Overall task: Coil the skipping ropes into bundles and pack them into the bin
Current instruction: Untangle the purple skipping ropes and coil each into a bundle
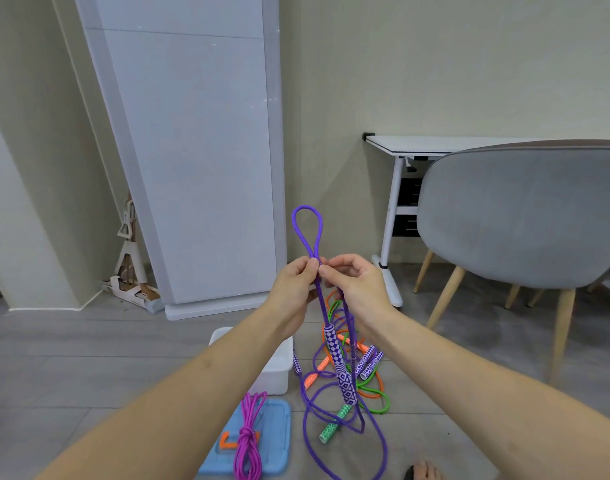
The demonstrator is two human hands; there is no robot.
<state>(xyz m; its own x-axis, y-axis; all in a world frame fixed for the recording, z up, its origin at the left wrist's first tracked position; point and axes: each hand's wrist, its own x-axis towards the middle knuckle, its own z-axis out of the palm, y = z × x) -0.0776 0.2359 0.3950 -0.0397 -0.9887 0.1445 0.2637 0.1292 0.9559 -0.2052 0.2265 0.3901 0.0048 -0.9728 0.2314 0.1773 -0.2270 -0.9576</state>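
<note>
1. Left hand (293,282) and right hand (352,285), close together, pinch the braided purple skipping rope (318,299) below its raised loop.
2. The left forearm partly hides the white plastic bin (279,368).
3. The tangled orange and green ropes (373,393) seem to lie behind.

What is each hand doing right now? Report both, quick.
Left hand: pinching the purple braided skipping rope just below its upright loop.
Right hand: pinching the same rope at the same spot.

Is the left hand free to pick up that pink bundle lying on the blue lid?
Probably not at once. The left hand pinches the purple rope together with the right hand. Nothing covers the pink bundle on the blue lid, so letting go would leave the way free.
</note>
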